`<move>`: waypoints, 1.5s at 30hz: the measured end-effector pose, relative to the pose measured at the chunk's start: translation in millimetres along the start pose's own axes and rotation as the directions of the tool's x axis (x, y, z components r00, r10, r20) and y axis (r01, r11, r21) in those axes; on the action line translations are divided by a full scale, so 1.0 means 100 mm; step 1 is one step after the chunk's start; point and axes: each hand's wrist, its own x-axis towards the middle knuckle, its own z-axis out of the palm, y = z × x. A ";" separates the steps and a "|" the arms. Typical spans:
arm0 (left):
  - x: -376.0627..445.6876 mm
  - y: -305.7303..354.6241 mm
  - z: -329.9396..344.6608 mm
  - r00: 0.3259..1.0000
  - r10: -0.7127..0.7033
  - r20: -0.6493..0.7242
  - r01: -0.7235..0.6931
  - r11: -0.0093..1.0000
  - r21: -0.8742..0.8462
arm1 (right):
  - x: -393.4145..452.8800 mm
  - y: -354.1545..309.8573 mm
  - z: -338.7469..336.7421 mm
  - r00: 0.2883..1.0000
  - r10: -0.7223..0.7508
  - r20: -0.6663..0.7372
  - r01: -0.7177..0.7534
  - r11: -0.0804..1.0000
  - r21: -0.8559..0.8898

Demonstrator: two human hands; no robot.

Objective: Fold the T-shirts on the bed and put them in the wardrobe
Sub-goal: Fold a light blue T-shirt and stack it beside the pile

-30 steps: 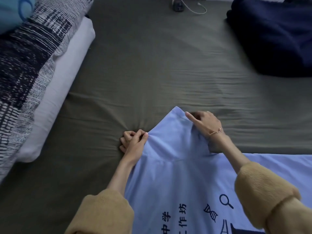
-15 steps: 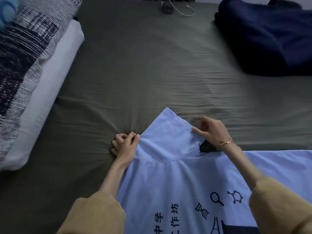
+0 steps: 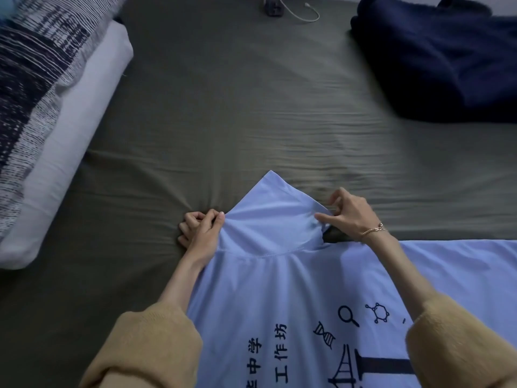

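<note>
The pale blue cotton T-shirt with dark printed characters and science icons [image 3: 293,303] lies spread print-side up on the dark olive bed sheet [image 3: 237,107], filling the lower middle and lower right of the frame. One sleeve [image 3: 270,217] points up toward the centre of the picture, peaked like a tent between the two hands. The left hand [image 3: 200,232], just left of centre, has its fingers curled and pinches the sleeve's near edge, knuckles pressed into the sheet. The right hand [image 3: 349,217], right of centre, pinches the sleeve's hem between thumb and forefinger, the other fingers loosely bent above it; a thin gold bracelet [image 3: 373,231] sits on that wrist. Both forearms come out of fuzzy mustard-yellow sleeves [image 3: 145,348] at the bottom of the frame.

Judging by this, the folding has barely begun: the body of the shirt is still flat and full width, and only the sleeve is being taken up, probably to turn it inward. The remaining folds and the whole trip to the wardrobe, which is not in view, are still to do.

Further out, a dark navy heap of fabric [image 3: 436,60] rests in the upper right; whether it is more T-shirts cannot be told. A striped navy-and-white pillow [image 3: 36,74] on a white pillow [image 3: 72,141] lies at the left edge, and a small dark charger with a white cable [image 3: 291,8] at the top centre
</note>
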 end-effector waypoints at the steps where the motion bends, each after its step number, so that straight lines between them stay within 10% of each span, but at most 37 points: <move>1: 0.00 0.00 0.00 1.000 0.005 -0.003 -0.005 1.000 0.003 | -0.02 0.01 -0.01 1.000 0.030 0.005 -0.030 1.000 0.006; 11: -0.09 0.13 -0.16 0.997 -0.065 0.040 0.072 0.972 -0.221 | -0.27 -0.37 0.23 0.974 -0.030 -0.223 0.043 0.998 0.052; 16: -0.36 -0.31 -0.44 0.979 0.164 0.121 -0.146 0.979 -0.143 | -0.40 -0.89 0.57 0.888 -0.442 0.126 0.455 0.883 -0.112; 20: -0.51 -0.61 -0.57 0.921 0.293 0.258 -0.293 0.955 -0.038 | -0.40 -0.97 0.78 0.869 -0.315 0.381 0.433 0.857 -0.279; 29: -0.50 -0.66 -0.55 0.978 0.184 0.102 -0.148 0.946 -0.287 | -0.49 -0.99 0.99 0.888 -0.396 0.233 0.458 0.808 -0.372; 37: -0.65 -0.79 -0.58 0.951 0.251 0.183 -0.198 0.944 -0.262 | -1.10 -0.98 1.26 0.634 -0.751 0.183 0.767 0.580 -0.273; 45: -0.65 -0.87 -0.51 0.952 0.304 0.017 -0.293 0.929 -0.228 | -1.20 -1.00 1.38 0.580 -0.781 0.232 0.798 0.486 -0.357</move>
